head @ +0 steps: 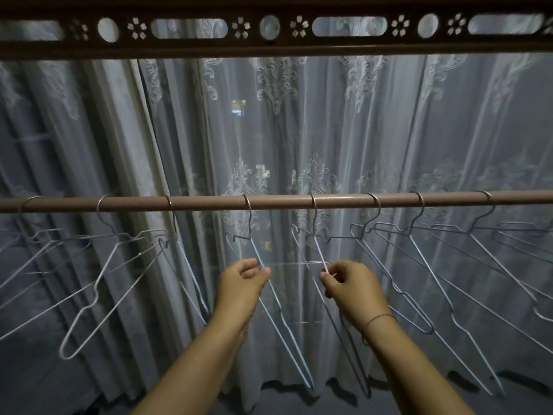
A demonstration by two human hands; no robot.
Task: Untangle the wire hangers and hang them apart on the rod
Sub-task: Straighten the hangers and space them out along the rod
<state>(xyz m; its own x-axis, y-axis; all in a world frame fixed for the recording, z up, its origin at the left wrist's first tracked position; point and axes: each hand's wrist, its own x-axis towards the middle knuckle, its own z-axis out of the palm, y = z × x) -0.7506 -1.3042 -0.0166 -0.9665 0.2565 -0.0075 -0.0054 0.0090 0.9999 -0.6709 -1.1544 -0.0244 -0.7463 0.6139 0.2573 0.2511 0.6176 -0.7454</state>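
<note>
Left hand (244, 277) pinches the sloping arm of a blue hanger (256, 250). Right hand (347, 283) pinches the arm of a pink hanger (320, 253), fingers curled on the thin wire. Both hangers hook over the rod (209, 202), side by side with hooks apart. The wire is probably light, springy and slick, bends if forced and snags on neighbours. Best held at the shoulder or at the neck under the hook. Other hangers (105, 265) are spread along the rod on both sides, lower arms overlapping. A lace curtain (299, 130) hangs behind.
</note>
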